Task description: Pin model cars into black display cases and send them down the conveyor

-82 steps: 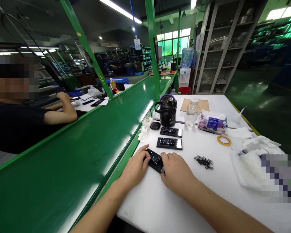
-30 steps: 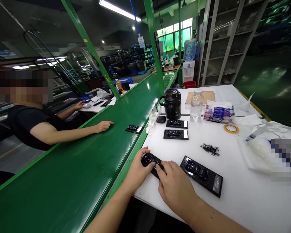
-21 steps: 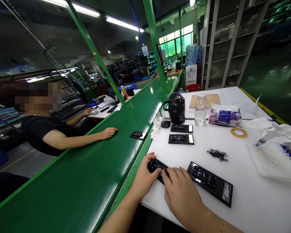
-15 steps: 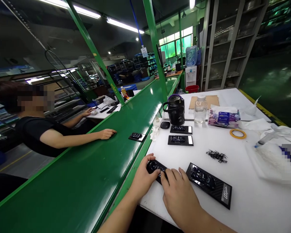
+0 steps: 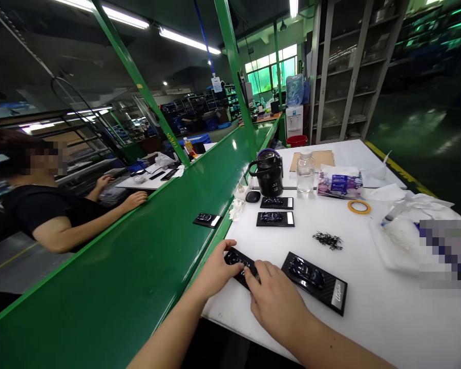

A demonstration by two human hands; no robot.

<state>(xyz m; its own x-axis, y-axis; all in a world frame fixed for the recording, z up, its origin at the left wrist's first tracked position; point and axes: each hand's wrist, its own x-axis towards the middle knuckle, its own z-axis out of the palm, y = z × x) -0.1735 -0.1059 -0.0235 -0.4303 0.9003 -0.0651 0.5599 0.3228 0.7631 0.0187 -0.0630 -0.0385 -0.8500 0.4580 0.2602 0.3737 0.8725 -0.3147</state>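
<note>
Near the front left edge of the white table, my left hand point(image 5: 214, 272) curls around the left end of a black plate with a glossy dark model car point(image 5: 236, 258) on it. Its thumb presses on the car. My right hand point(image 5: 278, 297) closes over the other end, fingertips on the same piece, and hides much of it. Just right of that hand lies another dark model car point(image 5: 306, 271) on a black carbon-patterned base point(image 5: 330, 297) with a silver lettered label. Farther back are two similar bases with cars and white labels point(image 5: 275, 219).
A heap of small black strips point(image 5: 328, 240) lies right of centre. Behind stand a black jug point(image 5: 269, 174), a clear jar point(image 5: 306, 174), a tissue pack point(image 5: 340, 182) and a tape roll point(image 5: 358, 206). Left runs a green conveyor point(image 5: 169, 225) carrying another model car point(image 5: 207, 220); a co-worker sits beyond.
The view has shifted, so the table items appear farther left. The co-worker's hand has drawn back from over the conveyor to its edge. My hands stay on the same model car.
</note>
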